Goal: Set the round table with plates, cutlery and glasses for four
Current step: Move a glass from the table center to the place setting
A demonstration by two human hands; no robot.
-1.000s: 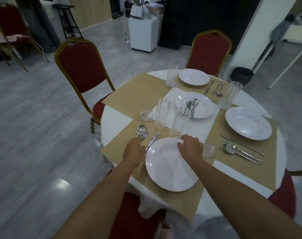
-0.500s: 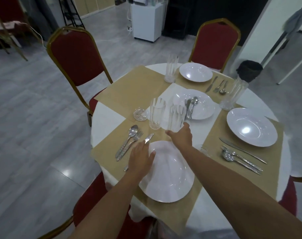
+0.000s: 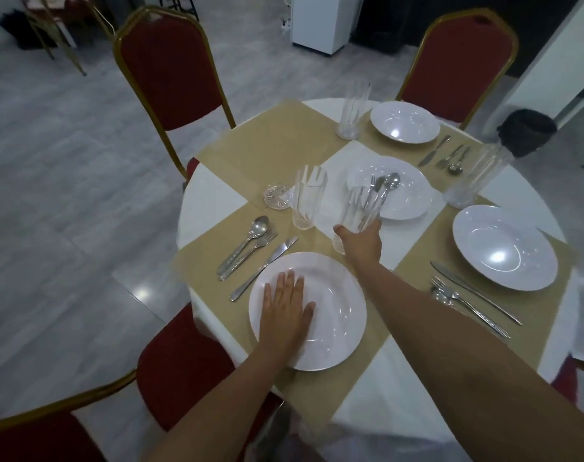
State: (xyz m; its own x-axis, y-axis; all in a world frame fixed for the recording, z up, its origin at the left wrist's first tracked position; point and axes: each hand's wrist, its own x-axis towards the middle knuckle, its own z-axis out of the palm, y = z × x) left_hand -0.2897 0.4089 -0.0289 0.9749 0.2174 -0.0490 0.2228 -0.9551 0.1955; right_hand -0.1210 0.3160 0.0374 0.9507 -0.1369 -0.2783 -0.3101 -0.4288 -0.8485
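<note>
Curling round the glass (image 3: pixel 360 208), grip of outstretched right hand (image 3: pixel 363 243); left hand (image 3: pixel 285 311) flat, spread, on plate (image 3: pixel 337 315).

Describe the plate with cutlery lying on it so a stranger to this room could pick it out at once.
Find the round table, white-clothed with tan placemats. Near its middle, right of a free-standing tall glass, sits a white plate. It alone has cutlery lying on it; the other three plates have theirs alongside.
</note>
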